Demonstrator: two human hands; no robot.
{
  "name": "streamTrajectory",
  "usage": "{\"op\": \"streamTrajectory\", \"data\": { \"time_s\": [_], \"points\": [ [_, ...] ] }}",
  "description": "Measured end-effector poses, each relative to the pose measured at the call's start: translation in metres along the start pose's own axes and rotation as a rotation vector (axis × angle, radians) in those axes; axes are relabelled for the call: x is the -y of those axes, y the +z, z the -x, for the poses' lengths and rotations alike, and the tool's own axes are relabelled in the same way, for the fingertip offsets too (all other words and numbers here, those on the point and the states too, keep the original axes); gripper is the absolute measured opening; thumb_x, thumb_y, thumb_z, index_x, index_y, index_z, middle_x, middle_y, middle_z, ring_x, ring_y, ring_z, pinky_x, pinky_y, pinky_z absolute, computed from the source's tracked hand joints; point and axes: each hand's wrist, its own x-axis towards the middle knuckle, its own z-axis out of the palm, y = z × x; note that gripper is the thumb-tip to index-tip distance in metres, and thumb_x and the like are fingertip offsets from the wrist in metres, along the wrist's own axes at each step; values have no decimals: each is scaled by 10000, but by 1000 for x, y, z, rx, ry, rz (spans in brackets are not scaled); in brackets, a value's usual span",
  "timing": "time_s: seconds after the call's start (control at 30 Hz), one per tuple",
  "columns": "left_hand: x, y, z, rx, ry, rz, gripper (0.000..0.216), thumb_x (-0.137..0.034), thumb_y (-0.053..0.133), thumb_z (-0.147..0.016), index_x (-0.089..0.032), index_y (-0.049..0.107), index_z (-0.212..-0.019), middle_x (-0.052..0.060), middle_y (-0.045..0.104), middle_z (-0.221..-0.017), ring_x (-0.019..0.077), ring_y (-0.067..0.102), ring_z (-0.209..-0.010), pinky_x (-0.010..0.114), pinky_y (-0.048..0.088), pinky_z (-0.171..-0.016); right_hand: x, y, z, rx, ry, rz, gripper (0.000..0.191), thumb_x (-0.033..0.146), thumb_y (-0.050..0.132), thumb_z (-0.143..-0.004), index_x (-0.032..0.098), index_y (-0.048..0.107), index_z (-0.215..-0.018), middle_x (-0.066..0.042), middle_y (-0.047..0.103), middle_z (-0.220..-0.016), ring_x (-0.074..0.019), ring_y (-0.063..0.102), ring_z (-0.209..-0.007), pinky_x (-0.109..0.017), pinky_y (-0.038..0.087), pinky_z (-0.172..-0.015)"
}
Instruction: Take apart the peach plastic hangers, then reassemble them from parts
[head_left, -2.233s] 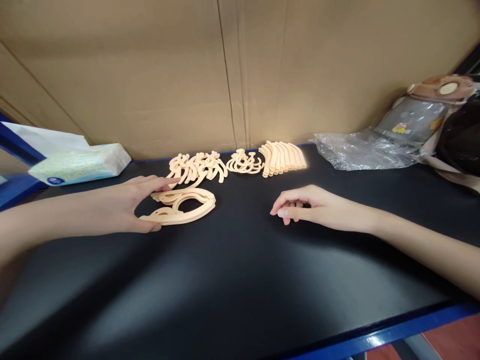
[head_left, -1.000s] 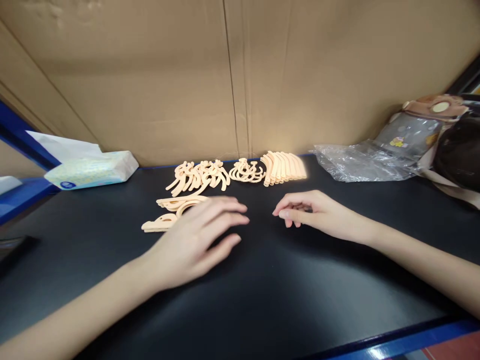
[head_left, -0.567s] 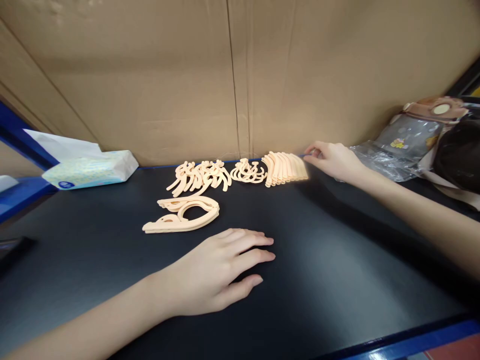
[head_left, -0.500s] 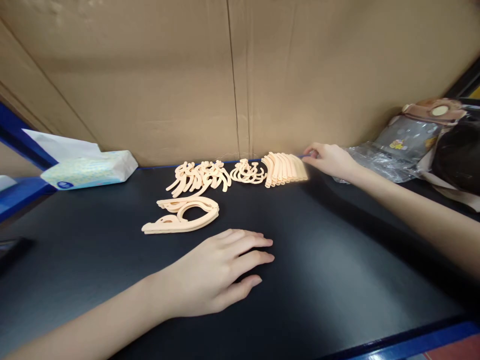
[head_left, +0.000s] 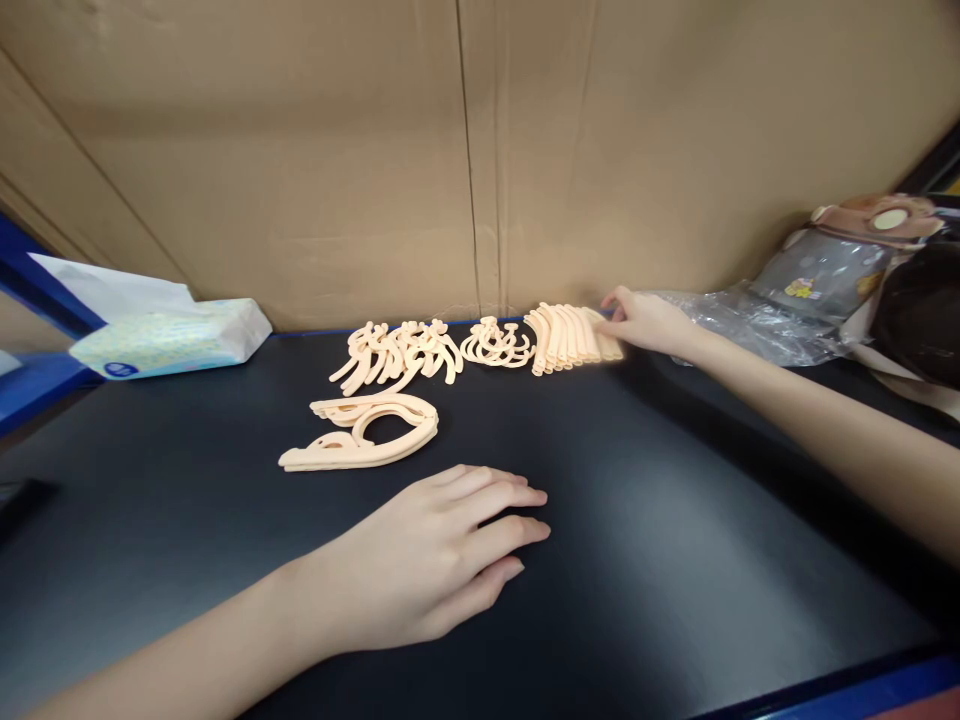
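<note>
Right of frame centre, the right hand point(head_left: 651, 322) curls its fingers at the tubes point(head_left: 564, 338), whether clamped I can't tell; a clumsy nudge could scatter them. Lower centre, the left hand point(head_left: 442, 560) is empty, fingers apart.

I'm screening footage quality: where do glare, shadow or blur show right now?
Head view: pale glare on the black tabletop, right of the left hand; head view: dark shadow along the near side of the right forearm; head view: the row of curved pieces looks smeared at its right end, by the right hand.
</note>
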Motion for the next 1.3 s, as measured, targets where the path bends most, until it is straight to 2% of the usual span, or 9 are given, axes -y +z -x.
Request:
{"op": "streamTrajectory", "data": {
  "time_s": [0.33, 0.5, 0.63, 0.7, 0.8, 0.9, 0.97, 1.17, 1.3],
  "points": [
    [-1, 1, 1, 5, 11, -6, 307, -228, 444, -945, -200, 574, -1221, 54, 593, -1301, 210, 539, -1185, 332, 441, -1000, 9, 1, 1, -77, 130, 157, 392, 362, 539, -827, 118, 555, -1134, -207, 679, -993, -333, 637, -908, -383, 442, -689],
    [-1, 0, 1, -13, 29, -24, 298, -224, 445, -948, -187, 581, -1211, 58, 607, -1278, 213, 554, -1162, 338, 449, -981, 15, 0, 1, -119, 163, 163, 399, 290, 589, -783, 89, 532, -1123, -203, 678, -962, -321, 642, -856, -357, 430, -647],
    [-3, 0, 2, -31, 46, -34, 291, -214, 447, -947, -174, 586, -1200, 59, 610, -1273, 212, 557, -1151, 335, 446, -966, 22, -14, 11, -176, 157, 153, 388, 276, 597, -765, 119, 514, -1110, -143, 682, -886, -283, 633, -783, -330, 407, -606],
    [-3, 1, 2, -54, 55, -37, 276, -202, 457, -941, -164, 595, -1177, 58, 625, -1245, 208, 561, -1131, 326, 436, -957, 29, -24, 23, -242, 74, 113, 352, 283, 597, -762, 154, 514, -1079, -97, 675, -843, -260, 622, -752, -315, 392, -593],
    [-2, 2, 2, -172, 54, -73, 220, -163, 499, -917, -159, 620, -1101, 46, 669, -1126, 186, 581, -1038, 317, 418, -921, 46, -32, 54, -297, -179, -60, 251, 291, 602, -766, 185, 510, -974, -42, 647, -797, -186, 593, -661, -280, 386, -579],
    [2, 1, 2, -369, -45, -171, 160, -117, 542, -884, -176, 634, -1000, 19, 687, -998, 162, 579, -913, 314, 402, -830, 67, -28, 91, -181, -389, -179, 221, 248, 617, -754, 207, 491, -931, 5, 619, -777, -139, 560, -619, -250, 381, -572],
    [5, 0, 2, -439, -147, -228, 139, -123, 555, -877, -179, 631, -980, 19, 685, -973, 164, 567, -874, 319, 389, -783, 79, -20, 112, -101, -529, -246, 219, 195, 607, -752, 216, 485, -933, 21, 602, -812, -119, 553, -647, -234, 395, -604],
    [13, 2, 1, -377, -202, -333, 208, -192, 550, -901, -206, 612, -1099, 31, 661, -1121, 197, 547, -966, 341, 361, -797, 94, -5, 136, -30, -665, -319, 170, 137, 563, -779, 214, 458, -889, 26, 561, -810, -111, 519, -679, -220, 379, -603],
    [13, 3, 0, -352, -166, -282, 154, -260, 571, -906, -208, 625, -1039, -4, 695, -1028, 178, 562, -935, 332, 334, -801, 96, -4, 140, -31, -740, -292, 176, 105, 547, -777, 208, 442, -875, 18, 561, -815, -117, 503, -689, -227, 374, -623]
  ]
}}
